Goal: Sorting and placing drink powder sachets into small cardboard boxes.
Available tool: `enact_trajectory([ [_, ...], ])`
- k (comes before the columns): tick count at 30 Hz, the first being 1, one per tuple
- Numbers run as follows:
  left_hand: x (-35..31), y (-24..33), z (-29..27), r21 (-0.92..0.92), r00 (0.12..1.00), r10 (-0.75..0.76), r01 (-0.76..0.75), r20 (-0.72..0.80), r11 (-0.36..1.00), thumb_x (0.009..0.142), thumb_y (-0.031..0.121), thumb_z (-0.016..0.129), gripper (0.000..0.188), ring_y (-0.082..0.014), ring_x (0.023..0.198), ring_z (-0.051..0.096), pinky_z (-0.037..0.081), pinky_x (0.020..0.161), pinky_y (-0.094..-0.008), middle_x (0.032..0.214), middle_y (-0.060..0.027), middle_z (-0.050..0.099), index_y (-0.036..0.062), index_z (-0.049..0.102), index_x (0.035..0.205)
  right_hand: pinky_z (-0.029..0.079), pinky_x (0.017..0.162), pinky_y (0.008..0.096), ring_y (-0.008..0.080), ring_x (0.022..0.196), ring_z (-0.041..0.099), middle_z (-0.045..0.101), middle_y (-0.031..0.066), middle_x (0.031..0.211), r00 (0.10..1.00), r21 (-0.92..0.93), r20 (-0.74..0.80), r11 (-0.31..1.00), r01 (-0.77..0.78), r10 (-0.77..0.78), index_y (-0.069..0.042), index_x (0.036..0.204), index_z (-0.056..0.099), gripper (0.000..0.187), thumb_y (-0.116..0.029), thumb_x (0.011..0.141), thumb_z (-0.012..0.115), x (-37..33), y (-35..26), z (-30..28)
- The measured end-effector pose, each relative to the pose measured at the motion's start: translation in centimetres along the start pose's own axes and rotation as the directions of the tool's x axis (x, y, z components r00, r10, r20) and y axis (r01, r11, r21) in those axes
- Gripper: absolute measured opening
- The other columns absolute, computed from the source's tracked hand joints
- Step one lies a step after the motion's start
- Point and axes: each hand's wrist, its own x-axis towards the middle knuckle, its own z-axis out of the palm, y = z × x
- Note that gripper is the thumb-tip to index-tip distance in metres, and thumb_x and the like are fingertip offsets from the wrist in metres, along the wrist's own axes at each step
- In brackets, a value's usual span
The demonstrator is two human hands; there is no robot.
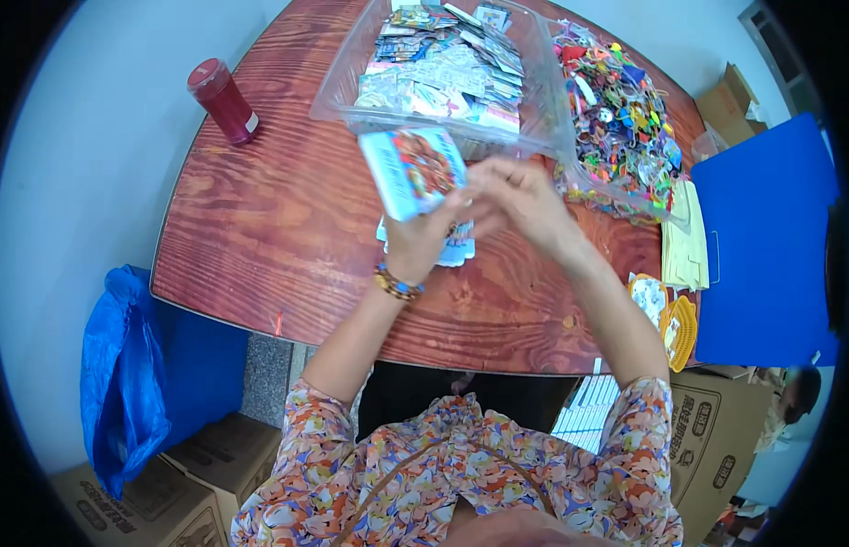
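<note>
My left hand (420, 242), with a beaded bracelet at its wrist, grips a small blue-and-white printed box (415, 169) with a colourful picture on its face. The box is held tilted above the table, just in front of a clear plastic bin. My right hand (520, 201) is close against the right side of the left hand, its fingers bent and smeared by motion. Whether it holds anything cannot be made out. Under the hands, more printed pieces (456, 248) of similar colours lie on the table, partly hidden by the left hand.
The clear bin (333, 96) holds many flat printed packets. Right of it, another clear bin (616, 187) is heaped with small coloured trinkets. A red lidded jar (224, 100) stands at the left on the wooden table (260, 228). Yellow papers (684, 242) and yellow baskets (682, 333) lie right.
</note>
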Motion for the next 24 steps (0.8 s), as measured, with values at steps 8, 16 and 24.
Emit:
enact_trajectory([
  [8,2.2,-1.4,-1.9,0.160,0.961,0.271,-0.261,-0.047,0.952,0.068,0.021,0.093,0.087,-0.0199,0.109,0.058,0.053,0.089,-0.0355,0.120,-0.0111,0.054,-0.0015,0.041,0.134,0.056,0.080,0.0434,0.0337,0.091,0.069,0.071,0.0124,0.093,0.716,-0.928,0.360,-0.311,0.206,-0.599,-0.008,0.102,0.067,0.017,-0.010,0.087,0.058,18.7,-0.4,-11.8],
  [16,2.4,0.3,-2.9,0.385,0.995,0.094,-0.104,0.046,0.917,0.066,0.033,0.091,0.095,-0.0243,0.113,0.057,0.054,0.087,-0.0372,0.124,-0.0134,0.051,-0.0017,0.043,0.141,0.058,0.076,0.0441,0.0339,0.091,0.070,0.071,0.0117,0.102,0.937,-0.882,0.290,-0.434,0.183,-0.194,-0.009,0.102,0.065,0.017,-0.013,0.088,0.054,20.6,-0.7,-12.1],
  [24,2.3,-1.2,-1.9,0.092,0.992,-0.004,-0.007,0.123,0.996,0.074,0.026,0.087,0.091,-0.0240,0.119,0.052,0.052,0.090,-0.0369,0.129,-0.0146,0.047,-0.0002,0.036,0.145,0.057,0.076,0.0475,0.0358,0.095,0.069,0.072,0.0103,0.105,0.883,-0.907,0.335,-0.365,0.208,-0.328,-0.012,0.110,0.059,0.020,-0.015,0.091,0.052,20.5,0.2,-12.7],
])
